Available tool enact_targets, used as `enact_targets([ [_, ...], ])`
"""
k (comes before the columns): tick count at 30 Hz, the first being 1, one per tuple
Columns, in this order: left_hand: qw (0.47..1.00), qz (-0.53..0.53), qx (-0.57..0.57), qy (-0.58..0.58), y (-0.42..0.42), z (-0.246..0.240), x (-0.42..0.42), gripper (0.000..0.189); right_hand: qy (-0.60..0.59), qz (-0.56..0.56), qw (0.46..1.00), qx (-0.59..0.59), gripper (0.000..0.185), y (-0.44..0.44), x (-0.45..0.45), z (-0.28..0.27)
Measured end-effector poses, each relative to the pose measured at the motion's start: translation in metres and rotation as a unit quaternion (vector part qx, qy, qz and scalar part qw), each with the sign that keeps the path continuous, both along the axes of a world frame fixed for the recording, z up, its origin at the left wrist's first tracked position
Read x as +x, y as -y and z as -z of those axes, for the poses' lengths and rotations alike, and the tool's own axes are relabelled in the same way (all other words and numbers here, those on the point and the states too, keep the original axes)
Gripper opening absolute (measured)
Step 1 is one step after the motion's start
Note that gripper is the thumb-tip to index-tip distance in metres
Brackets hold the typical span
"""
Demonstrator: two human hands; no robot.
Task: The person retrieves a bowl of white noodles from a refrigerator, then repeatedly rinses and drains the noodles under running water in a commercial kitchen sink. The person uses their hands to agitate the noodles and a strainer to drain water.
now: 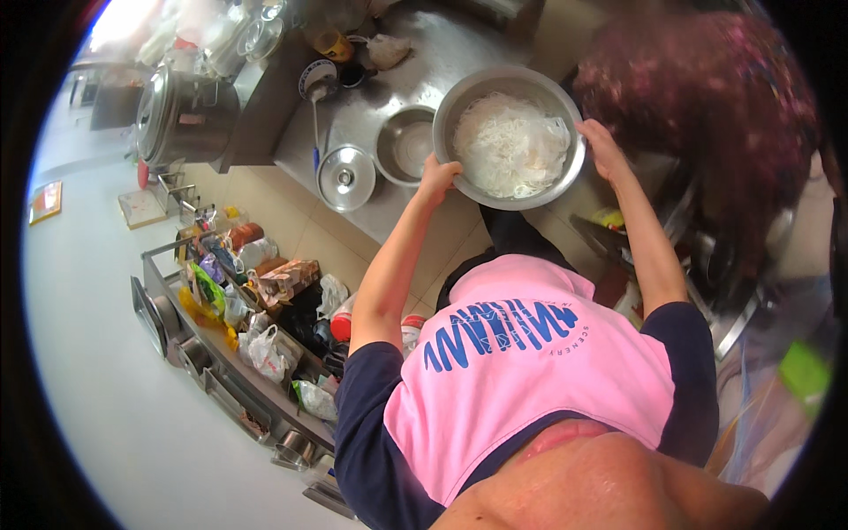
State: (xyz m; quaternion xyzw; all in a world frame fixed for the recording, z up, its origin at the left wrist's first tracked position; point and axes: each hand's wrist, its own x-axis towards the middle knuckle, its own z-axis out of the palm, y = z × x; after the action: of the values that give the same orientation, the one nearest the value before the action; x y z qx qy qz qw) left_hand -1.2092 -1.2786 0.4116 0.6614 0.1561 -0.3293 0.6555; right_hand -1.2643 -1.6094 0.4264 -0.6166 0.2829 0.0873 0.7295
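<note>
A wide stainless steel basin point(509, 138) is held up between my two hands, with pale thin noodles point(507, 149) in it and what looks like a clear plastic bag over part of them. My left hand point(440, 177) grips the rim at the lower left, thumb on top. At the right side of the rim, my right hand point(599, 147) holds on, its fingertips partly hidden. Just left of the basin, a smaller metal bowl point(405, 146) rests on the steel counter. A metal lid with a knob point(345, 179) lies beside that bowl. Near the lid is a ladle with a blue handle point(316, 136).
The steel counter point(291, 142) runs under the bowl and lid. A large lidded pot point(189, 119) stands at upper left. A rack point(159, 255) loaded with bags and packages is at lower left. Dark reddish patterned cloth point(695, 112), blurred, hangs close on the right.
</note>
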Motion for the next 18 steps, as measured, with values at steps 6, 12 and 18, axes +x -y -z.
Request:
enact_targets([
  [6, 0.997, 0.049, 0.054, 0.006, 0.015, 0.048, 0.111, 0.029, -0.138, 0.001, 0.989, 0.045, 0.014, 0.012, 0.08, 0.038],
  [12, 0.998, 0.03, 0.04, 0.047, 0.03, 0.088, 0.19, 0.035, -0.181, 0.0, 0.977, 0.11, 0.016, 0.018, 0.14, 0.081],
  [18, 0.997, 0.026, 0.068, 0.038, 0.024, 0.136, 0.23, 0.036, -0.189, -0.013, 0.976, 0.109, 0.016, 0.01, 0.179, 0.11],
])
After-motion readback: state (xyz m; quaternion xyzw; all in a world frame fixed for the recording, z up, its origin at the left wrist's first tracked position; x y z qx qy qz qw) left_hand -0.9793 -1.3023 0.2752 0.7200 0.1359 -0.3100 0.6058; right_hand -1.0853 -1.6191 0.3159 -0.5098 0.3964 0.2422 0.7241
